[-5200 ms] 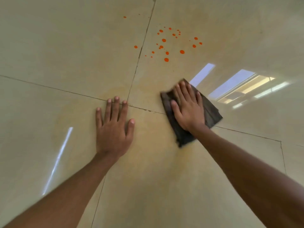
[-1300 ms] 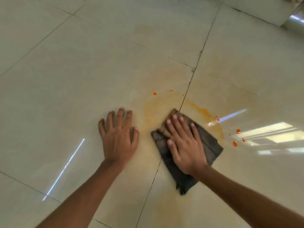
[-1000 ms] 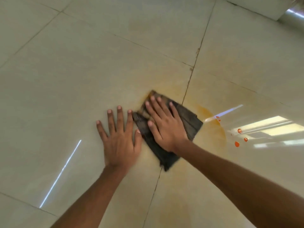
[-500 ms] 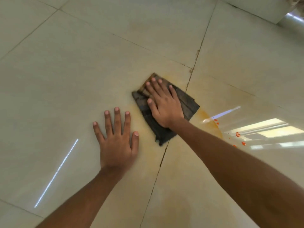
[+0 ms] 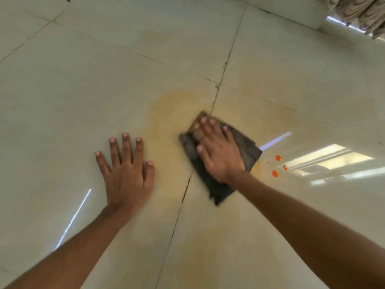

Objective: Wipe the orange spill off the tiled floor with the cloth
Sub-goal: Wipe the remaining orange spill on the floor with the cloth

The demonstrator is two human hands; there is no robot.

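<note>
Head view, right hand (image 5: 218,155) flat on cloth (image 5: 248,147), long axis diagonal, left hand (image 5: 127,174) splayed on floor (image 5: 83,90)

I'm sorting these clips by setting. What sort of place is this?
Probably an indoor room in a home, though that is a guess. The floor is large glossy cream tiles with grout lines, a patterned curtain hangs at the top right, and window light reflects off the tiles.

Bright daylight, window glare (image 5: 325,161), slight motion blur
</note>
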